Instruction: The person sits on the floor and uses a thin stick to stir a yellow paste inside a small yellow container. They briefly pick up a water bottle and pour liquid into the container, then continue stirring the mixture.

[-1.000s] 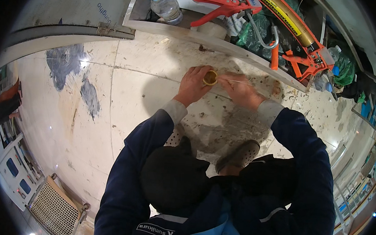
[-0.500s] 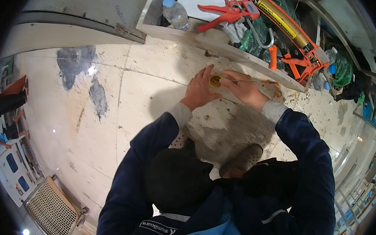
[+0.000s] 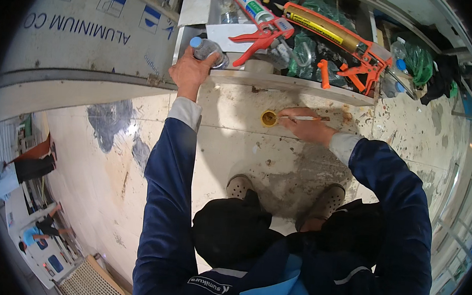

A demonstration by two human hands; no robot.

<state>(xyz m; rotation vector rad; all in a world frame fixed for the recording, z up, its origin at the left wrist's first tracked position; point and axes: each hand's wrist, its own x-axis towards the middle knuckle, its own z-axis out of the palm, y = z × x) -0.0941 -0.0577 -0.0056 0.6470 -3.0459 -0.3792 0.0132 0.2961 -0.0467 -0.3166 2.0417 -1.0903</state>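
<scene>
A pale, stained floor (image 3: 109, 194) of large tiles, smeared with grey patches and rust-coloured specks, runs up to a low white ledge (image 3: 304, 86) crowded with an orange caulking gun (image 3: 334, 40), a red caulking gun (image 3: 262, 27) and green bags (image 3: 419, 61); a grey panel (image 3: 75, 40) leans at the upper left. The left hand (image 3: 189, 71) reaches up to that ledge, its fingers wrapped around a clear plastic bottle (image 3: 207, 51) with a blue cap. The right hand (image 3: 307, 127) rests low on the floor, pinching a thin stick (image 3: 308, 118) whose tip meets a small yellow pot (image 3: 269, 117) standing on the tile just below the ledge. Half a second ago both hands were together at the pot; now the left has gone to the bottle, while the right stays with the stick.
</scene>
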